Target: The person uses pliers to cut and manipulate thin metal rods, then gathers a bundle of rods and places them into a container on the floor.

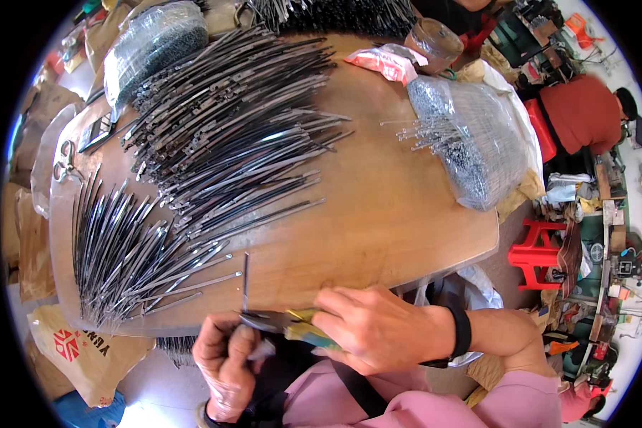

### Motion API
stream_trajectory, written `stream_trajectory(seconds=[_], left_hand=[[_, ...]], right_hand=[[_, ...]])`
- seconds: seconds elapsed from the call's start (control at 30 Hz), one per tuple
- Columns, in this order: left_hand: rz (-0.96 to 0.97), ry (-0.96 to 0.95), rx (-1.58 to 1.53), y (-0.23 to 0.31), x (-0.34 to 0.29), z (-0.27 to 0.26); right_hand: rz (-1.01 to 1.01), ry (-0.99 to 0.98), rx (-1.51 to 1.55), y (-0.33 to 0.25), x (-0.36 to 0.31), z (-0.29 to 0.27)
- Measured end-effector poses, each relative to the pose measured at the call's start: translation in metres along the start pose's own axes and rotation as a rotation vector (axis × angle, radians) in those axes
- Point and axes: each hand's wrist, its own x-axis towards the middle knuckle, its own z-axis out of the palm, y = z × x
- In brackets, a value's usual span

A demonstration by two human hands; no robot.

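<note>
My right hand (367, 328) is closed around pliers (269, 321) with yellow and green handles, near the table's front edge. Their dark jaws point left and meet my left hand (225, 360), which is pinched beside them. From between the jaws and my left fingertips a thin dark metal strip (246, 278) stands up over the table edge. My left fingers hide its lower end. To the left lies a fanned pile of thin metal strips (125, 257). Beyond it spreads a larger heap of dark metal strips (221, 121).
On the wooden table (378, 214) lie a plastic bag of thin metal rods (474, 143), a wrapped bundle (157, 46), scissors (65, 164) and a phone (97, 133). A red stool (538, 253) stands at right. Another person in a red top (581, 114) sits beyond.
</note>
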Motion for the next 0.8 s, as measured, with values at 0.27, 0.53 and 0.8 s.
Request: stream_trajectory(seconds=[0.27,0.53,0.8], left_hand=[[0.557,0.379,0.921,0.035,0.019,-0.106],[0.73,0.095,0.998,0.067,0.062,-0.058],[1.0,-0.188,1.402,0.067,0.115,-0.031]], right_hand=[[0.059,0.351,-0.705,0.069,0.0,-0.095],[0.076,0.361,-0.936,0.076,0.003,-0.104],[-0.005,0.519,-0.84,0.036,-0.011,-0.111]])
